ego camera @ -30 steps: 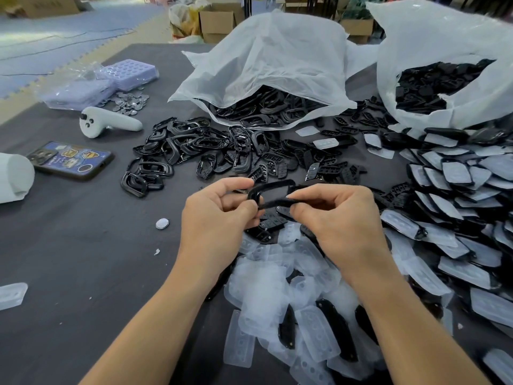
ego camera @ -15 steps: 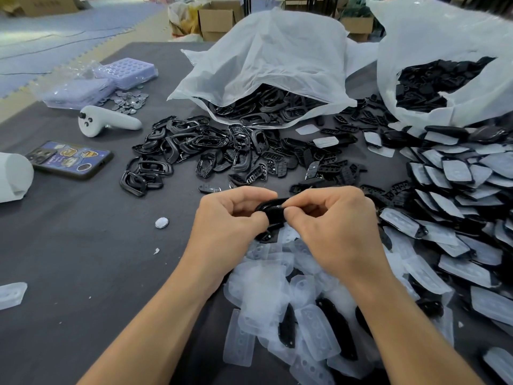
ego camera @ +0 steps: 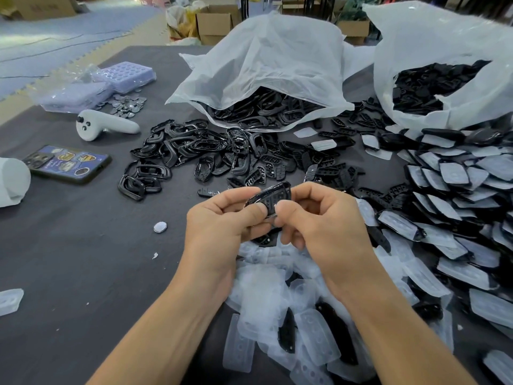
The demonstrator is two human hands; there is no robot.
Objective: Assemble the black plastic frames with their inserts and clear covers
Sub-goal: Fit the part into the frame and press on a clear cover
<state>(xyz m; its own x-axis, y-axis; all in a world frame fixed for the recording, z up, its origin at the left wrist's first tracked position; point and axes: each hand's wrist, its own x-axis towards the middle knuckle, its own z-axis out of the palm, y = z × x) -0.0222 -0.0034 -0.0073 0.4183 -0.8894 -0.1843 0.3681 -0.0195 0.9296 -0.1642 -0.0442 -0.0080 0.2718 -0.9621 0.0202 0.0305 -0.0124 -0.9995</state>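
Both hands are holding one black frame (ego camera: 268,198) just above the table (ego camera: 69,268), near the centre of the view. The left hand (ego camera: 222,226) is gripping the frame's left end, with the thumb pressing on the face and the fingers curling behind. The right hand (ego camera: 324,223) is pinching the right end, thumb and forefinger clamping on the frame and the other fingers curling underneath. The frame is tilting, right end higher. A holed insert is showing inside it. Whether a cover is on it, cannot tell.

Under the hands a pile of clear covers (ego camera: 263,295) is lying with a few black pieces mixed in. Beyond the hands, loose frames (ego camera: 177,151) are spreading over the table, with black inserts (ego camera: 280,165) just to their right. Behind them a white plastic bag (ego camera: 266,65) is lying open and spilling more frames. A second bag (ego camera: 444,45) at far right is holding black parts. Covered pieces (ego camera: 455,190) are lying in overlapping rows along the right side.

On the left, a white controller (ego camera: 107,126) is lying near a phone (ego camera: 66,163), which is lying back up. Purple trays (ego camera: 125,72) are sitting with a heap of coin cells (ego camera: 126,104) beside them, and a white roll (ego camera: 12,182) is sitting at the edge. A single round disc (ego camera: 160,227) is lying left of the left hand.
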